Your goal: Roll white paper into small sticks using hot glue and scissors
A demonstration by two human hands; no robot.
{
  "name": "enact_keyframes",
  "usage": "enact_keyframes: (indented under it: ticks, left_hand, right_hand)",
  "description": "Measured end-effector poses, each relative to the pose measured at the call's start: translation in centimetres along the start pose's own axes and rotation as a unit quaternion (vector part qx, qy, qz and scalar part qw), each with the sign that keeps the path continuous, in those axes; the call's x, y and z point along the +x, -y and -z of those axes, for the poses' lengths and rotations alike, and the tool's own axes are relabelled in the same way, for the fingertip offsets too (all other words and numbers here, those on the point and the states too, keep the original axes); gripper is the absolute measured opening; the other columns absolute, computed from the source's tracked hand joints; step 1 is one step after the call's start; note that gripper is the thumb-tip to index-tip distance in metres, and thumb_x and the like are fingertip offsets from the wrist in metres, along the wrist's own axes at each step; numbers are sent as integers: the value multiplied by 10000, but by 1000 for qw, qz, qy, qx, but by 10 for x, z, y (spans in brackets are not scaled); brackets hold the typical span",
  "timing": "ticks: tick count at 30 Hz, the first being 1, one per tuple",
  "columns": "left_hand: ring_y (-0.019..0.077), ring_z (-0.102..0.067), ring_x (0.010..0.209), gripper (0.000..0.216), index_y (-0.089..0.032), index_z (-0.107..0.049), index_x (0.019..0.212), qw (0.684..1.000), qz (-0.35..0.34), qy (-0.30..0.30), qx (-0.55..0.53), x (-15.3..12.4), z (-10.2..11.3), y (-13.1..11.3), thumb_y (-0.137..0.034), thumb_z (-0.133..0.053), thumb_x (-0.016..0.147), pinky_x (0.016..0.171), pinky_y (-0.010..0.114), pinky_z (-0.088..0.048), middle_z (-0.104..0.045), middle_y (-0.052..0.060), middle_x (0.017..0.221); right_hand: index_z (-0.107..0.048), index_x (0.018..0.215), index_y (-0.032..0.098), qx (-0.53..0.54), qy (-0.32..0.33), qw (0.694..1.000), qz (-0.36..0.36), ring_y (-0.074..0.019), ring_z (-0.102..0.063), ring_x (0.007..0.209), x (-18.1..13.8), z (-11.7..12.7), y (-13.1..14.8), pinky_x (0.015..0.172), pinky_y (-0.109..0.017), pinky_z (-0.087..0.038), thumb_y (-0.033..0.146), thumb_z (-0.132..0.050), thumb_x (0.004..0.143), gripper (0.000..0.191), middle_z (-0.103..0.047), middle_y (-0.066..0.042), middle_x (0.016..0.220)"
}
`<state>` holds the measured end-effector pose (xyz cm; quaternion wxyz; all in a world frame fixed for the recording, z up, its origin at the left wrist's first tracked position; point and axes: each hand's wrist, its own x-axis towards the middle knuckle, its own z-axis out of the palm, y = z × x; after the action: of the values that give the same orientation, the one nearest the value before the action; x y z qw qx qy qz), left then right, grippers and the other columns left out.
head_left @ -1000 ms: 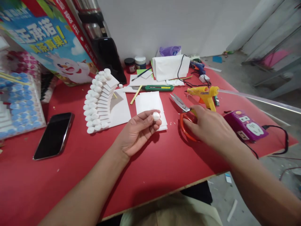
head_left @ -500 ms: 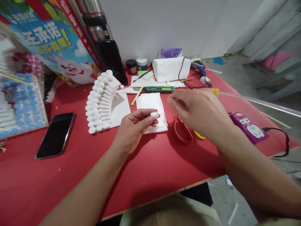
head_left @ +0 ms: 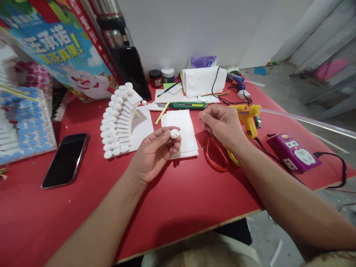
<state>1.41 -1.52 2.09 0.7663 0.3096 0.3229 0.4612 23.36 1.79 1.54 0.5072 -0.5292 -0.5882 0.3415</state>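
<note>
Between thumb and fingertips, my left hand [head_left: 155, 152] pinches a small white rounded piece [head_left: 174, 134] with a lumpy surface, over a stack of white paper [head_left: 180, 129]. My right hand [head_left: 222, 120] is closed, thumb against fingers; whatever is in it, if anything, is too small to make out. Just below it lie scissors with red handles [head_left: 216, 157]. Behind it stands a yellow glue gun [head_left: 248, 118] with a clear glue stick [head_left: 303, 120] sticking out. Left of my hands, a fan-shaped model [head_left: 118, 122] carries rows of similar white pieces along its outer edge.
A phone [head_left: 66, 160] lies on the red table [head_left: 178, 207] at left, near a blue-and-white model [head_left: 30, 129]. A green utility knife [head_left: 190, 106], jars [head_left: 168, 75] and a folded white packet [head_left: 203, 81] stand behind. A purple power strip [head_left: 294, 152] with cords is at right.
My left hand has drawn slightly left and turned, showing more of the white piece. My right hand has moved a little left and down, uncovering the glue gun.
</note>
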Motion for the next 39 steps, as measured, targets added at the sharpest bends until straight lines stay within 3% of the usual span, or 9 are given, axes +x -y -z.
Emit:
enact_keyframes:
  ticks: [6, 10, 16, 19, 22, 24, 27, 34, 39]
  left_hand:
    - [99, -692, 778, 215, -166, -796, 1008, 993, -65, -23, 98, 0, 0, 3, -188, -830, 797, 802, 201, -566, -735, 31, 881]
    - [130, -718, 826, 252, -177, -812, 990, 989, -83, -47, 110, 0, -1, 5, -191, -866, 744, 850, 245, -574, -760, 45, 954]
    - [129, -723, 803, 329, -182, -809, 1028, 990, -71, -44, 117, 2, 2, 7, -176, -892, 709, 818, 227, -572, -775, 50, 927]
    - [108, -710, 753, 262, -162, -802, 1008, 992, -62, -39, 101, 3, 3, 8, -203, -867, 758, 793, 209, -576, -767, 45, 869]
    - [104, -713, 763, 247, -154, -792, 1016, 997, -34, -30, 56, 3, 3, 7, -175, -846, 777, 780, 192, -583, -763, 45, 850]
    - [110, -725, 792, 244, -159, -792, 1007, 999, -13, -31, 22, 3, 3, 7, -137, -840, 769, 784, 186, -588, -773, 53, 881]
    - [118, -739, 847, 221, -149, -801, 980, 999, 18, -33, -23, 3, 3, 6, -82, -814, 769, 811, 175, -594, -784, 77, 963]
    - [103, -733, 803, 208, -97, -797, 1000, 996, 55, -27, -70, 2, 2, 6, -13, -730, 822, 763, 139, -606, -768, 96, 979]
    - [121, -739, 813, 153, -70, -777, 989, 994, 73, -23, -84, 0, -1, 5, -31, -677, 881, 769, 168, -620, -762, 114, 964]
  right_hand:
    - [-617, 712, 181, 44, 11, 999, -9, -85, -473, 481, -3, -5, 7, 492, -254, -365, 238, -677, 816, 132, -617, 19, 615]
    - [-587, 633, 187, 24, 24, 999, -1, -89, -462, 449, -7, -8, 12, 482, -259, -360, 275, -692, 832, 242, -579, 29, 539]
    - [-577, 668, 187, -149, 50, 987, 28, -125, -516, 539, -10, -1, 22, 549, -276, -383, 285, -613, 901, 255, -619, -9, 612]
    - [-650, 891, 177, -405, 81, 909, 63, -196, -595, 645, -23, 14, 26, 567, -301, -367, 254, -596, 894, 94, -683, -70, 773]
    - [-634, 982, 149, -601, 87, 792, 69, -267, -606, 615, -46, 27, 25, 509, -314, -315, 374, -618, 881, 247, -669, -165, 825]
    - [-626, 957, 148, -642, 105, 756, 70, -291, -614, 594, -58, 31, 23, 496, -318, -321, 393, -587, 892, 257, -644, -177, 780]
    - [-615, 1008, 114, -657, 136, 741, 16, -325, -653, 618, -66, 30, 23, 508, -336, -348, 316, -554, 897, 239, -649, -206, 800]
    - [-587, 1167, 153, -593, 169, 779, -111, -311, -684, 696, -60, 51, 19, 544, -320, -349, 245, -559, 854, 327, -691, -104, 763]
    - [-524, 1242, 222, -332, 153, 930, -41, -220, -613, 677, -72, 73, 17, 636, -330, -463, 419, -600, 924, 382, -652, -31, 805]
